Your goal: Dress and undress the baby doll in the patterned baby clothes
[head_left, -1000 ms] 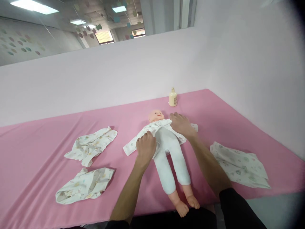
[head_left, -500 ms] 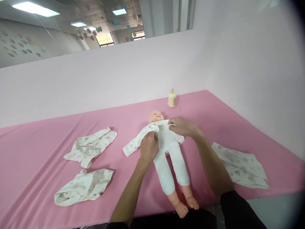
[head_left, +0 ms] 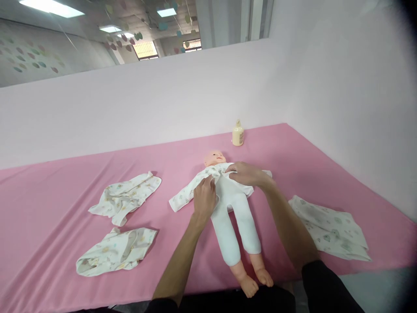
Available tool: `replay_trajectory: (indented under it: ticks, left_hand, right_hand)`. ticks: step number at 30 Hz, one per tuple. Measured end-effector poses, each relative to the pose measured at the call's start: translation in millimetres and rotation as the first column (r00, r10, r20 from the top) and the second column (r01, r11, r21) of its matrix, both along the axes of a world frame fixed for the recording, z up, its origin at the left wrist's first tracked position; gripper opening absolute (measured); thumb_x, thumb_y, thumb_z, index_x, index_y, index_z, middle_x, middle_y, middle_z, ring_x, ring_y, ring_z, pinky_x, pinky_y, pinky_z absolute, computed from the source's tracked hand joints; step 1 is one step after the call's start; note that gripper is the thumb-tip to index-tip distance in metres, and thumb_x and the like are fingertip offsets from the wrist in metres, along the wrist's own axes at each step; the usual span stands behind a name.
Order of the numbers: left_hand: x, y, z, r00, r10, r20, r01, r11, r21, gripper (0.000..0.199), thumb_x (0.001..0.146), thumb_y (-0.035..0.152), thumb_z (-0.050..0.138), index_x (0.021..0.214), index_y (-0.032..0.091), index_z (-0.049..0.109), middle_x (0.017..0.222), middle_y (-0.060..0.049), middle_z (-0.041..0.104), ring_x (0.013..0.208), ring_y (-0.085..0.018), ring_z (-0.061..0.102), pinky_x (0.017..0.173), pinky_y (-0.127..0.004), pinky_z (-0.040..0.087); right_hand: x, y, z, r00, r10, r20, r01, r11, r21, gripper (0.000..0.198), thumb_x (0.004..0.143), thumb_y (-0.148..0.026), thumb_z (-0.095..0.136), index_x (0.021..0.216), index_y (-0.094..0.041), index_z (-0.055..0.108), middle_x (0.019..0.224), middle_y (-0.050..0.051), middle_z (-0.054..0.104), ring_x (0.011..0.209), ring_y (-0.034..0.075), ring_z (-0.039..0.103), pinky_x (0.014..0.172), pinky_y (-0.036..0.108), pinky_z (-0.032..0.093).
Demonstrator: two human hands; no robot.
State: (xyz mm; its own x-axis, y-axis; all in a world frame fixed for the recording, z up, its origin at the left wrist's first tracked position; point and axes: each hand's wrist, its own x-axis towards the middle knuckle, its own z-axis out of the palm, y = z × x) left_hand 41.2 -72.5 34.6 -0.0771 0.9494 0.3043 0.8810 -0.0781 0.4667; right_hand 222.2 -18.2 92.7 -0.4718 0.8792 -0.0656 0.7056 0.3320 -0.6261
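A baby doll (head_left: 235,226) with a white cloth body lies face up, its head away from me and its feet near the table's front edge. It wears a white patterned baby shirt (head_left: 186,194), with sleeves spread to both sides and the front partly open over the chest. My left hand (head_left: 205,196) is closed on the shirt's front edge at the left of the chest. Across from it, my right hand (head_left: 246,174) pinches the other front edge near the upper chest. The fingertips of both hands are partly hidden in the cloth.
Two patterned baby garments (head_left: 127,195) (head_left: 117,252) lie on the left of the pink-covered table (head_left: 58,182). Folded patterned cloth (head_left: 330,228) lies at the right, beside my forearm. A cream pump bottle (head_left: 238,134) stands behind the doll, near the white wall (head_left: 156,104).
My right hand has drawn its shirt edge inward to the left, covering more of the chest. More of the right sleeve shows. My left hand has stayed nearly in place.
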Motion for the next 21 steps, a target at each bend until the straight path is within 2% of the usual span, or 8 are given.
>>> replay_trajectory:
  ticks: [4, 8, 14, 21]
  left_hand:
    - [0, 0, -2.0, 1.0, -0.001, -0.024, 0.001, 1.0, -0.006, 0.034, 0.101, 0.022, 0.034, 0.1, 0.017, 0.068, 0.096, -0.007, 0.07, 0.081, -0.02, 0.06, 0.067, -0.031, 0.037]
    - [3, 2, -12.0, 0.998, -0.04, -0.057, 0.044, 0.996, 0.081, 0.031, 0.101, 0.021, 0.036, 0.11, 0.017, 0.065, 0.099, -0.007, 0.069, 0.086, -0.02, 0.061, 0.072, -0.031, 0.041]
    - [7, 5, -29.8, 0.96, -0.085, -0.267, 0.156, 0.954, 0.258, 0.033, 0.102, 0.016, 0.033, 0.119, 0.011, 0.061, 0.09, -0.009, 0.066, 0.085, -0.021, 0.059, 0.077, -0.033, 0.045]
    - [8, 5, -33.5, 0.952, -0.08, -0.294, 0.172, 0.937, 0.303, 0.031, 0.102, 0.015, 0.034, 0.119, 0.011, 0.06, 0.091, -0.01, 0.065, 0.086, -0.021, 0.059, 0.08, -0.033, 0.046]
  right_hand:
    - [-1, -1, 0, 1.0, -0.022, 0.007, 0.022, 1.0, 0.007, 0.029, 0.084, -0.024, 0.052, 0.104, -0.019, 0.072, 0.1, 0.007, 0.071, 0.095, 0.023, 0.063, 0.076, 0.028, 0.043]
    - [-2, -2, 0, 0.999, -0.035, -0.015, 0.035, 0.999, -0.007, 0.029, 0.083, -0.023, 0.053, 0.105, -0.02, 0.071, 0.097, 0.006, 0.07, 0.093, 0.023, 0.061, 0.073, 0.028, 0.043]
    - [-4, -2, 1, 0.999, 0.003, -0.042, -0.004, 1.0, -0.021, 0.028, 0.085, -0.023, 0.053, 0.103, -0.021, 0.073, 0.093, 0.005, 0.07, 0.09, 0.023, 0.063, 0.075, 0.029, 0.045]
    - [-7, -4, 1, 0.993, 0.089, -0.073, -0.089, 0.996, -0.006, 0.033, 0.087, -0.02, 0.048, 0.109, -0.019, 0.072, 0.12, 0.007, 0.069, 0.111, 0.023, 0.061, 0.088, 0.028, 0.045]
